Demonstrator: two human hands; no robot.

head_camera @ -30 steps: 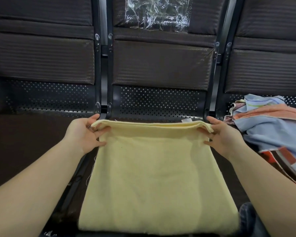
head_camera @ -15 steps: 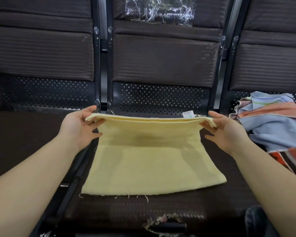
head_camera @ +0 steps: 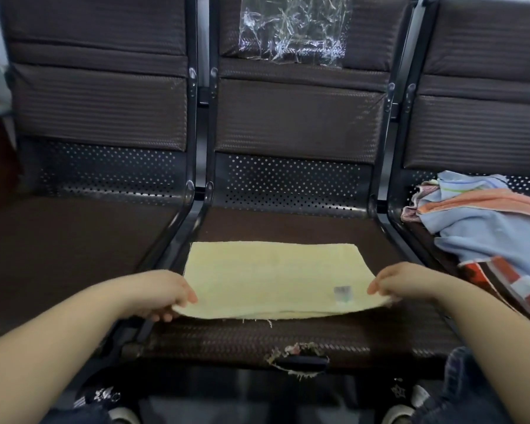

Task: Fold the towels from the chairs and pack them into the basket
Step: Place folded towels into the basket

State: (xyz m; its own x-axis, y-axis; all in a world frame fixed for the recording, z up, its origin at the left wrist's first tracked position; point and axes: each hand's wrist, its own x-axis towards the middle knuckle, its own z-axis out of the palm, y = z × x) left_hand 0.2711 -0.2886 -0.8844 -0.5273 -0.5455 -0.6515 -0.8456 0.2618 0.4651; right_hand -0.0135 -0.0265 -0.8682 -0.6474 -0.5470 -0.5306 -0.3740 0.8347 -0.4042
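Currently we count three seats in a row, one yellow towel (head_camera: pixel 273 276), one pile of unfolded towels (head_camera: pixel 484 228), and two hands. No basket shows in the head view.

Yellow towel lies folded on the middle seat (head_camera: pixel 288 341), far edge flat on the cushion, near edge lifted slightly off it. We see stacked layers along that near edge and a few loose threads hanging from it. A small label (head_camera: pixel 343 293) sits on top near the right front corner.

Left hand (head_camera: pixel 162 292) pinches the near left corner, fingers (head_camera: pixel 166 315) curled under the edge, thumb on top. Right hand (head_camera: pixel 401 280) pinches the near right corner, fingers bent over the cloth. Both hold towel only.

Pile sits on the right seat (head_camera: pixel 423 237), well apart from the yellow towel: light blue, orange and a red-white checked piece overlapping; we cannot count the pieces exactly. It runs out of view at the right edge.

Left seat (head_camera: pixel 74 240) shows bare dark cushion. Bare cushion also shows behind the yellow towel and in front of it, up to the torn front lip (head_camera: pixel 297 356) of the middle seat. Crumpled clear plastic (head_camera: pixel 291 29) hangs on the middle backrest. Our knees (head_camera: pixel 471 387) show just below the seat front.
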